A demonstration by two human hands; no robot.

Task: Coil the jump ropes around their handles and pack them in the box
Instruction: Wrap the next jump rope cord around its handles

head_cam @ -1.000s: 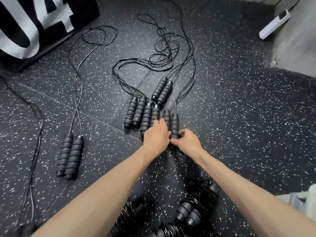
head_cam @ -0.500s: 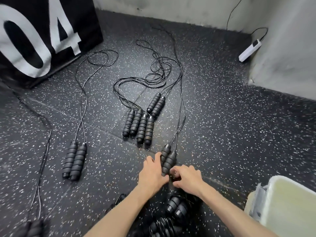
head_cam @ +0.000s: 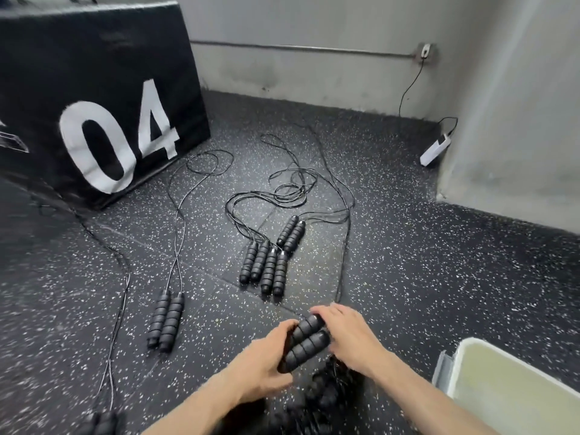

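The 2 handles (head_cam: 306, 342) are held side by side between the left hand (head_cam: 265, 361), fingers curled at their near-left end, and the right hand (head_cam: 348, 335), their long axis running near-left to far-right, cord (head_cam: 343, 262) trailing far across the floor.

Your hands (head_cam: 314, 350) sit low at centre. At 12 o'clock a cluster of six handles (head_cam: 271, 257) and its tangled cords (head_cam: 288, 189) block the floor. At 10 o'clock another handle pair (head_cam: 166, 321) lies with its cord running up toward the black block (head_cam: 94, 98). At 4 o'clock the white box (head_cam: 514, 387) stands close. At 6 o'clock coiled ropes (head_cam: 323, 394) crowd your wrists. Bare speckled floor (head_cam: 439, 277) opens at 2 o'clock, and between the handle groups at 11.
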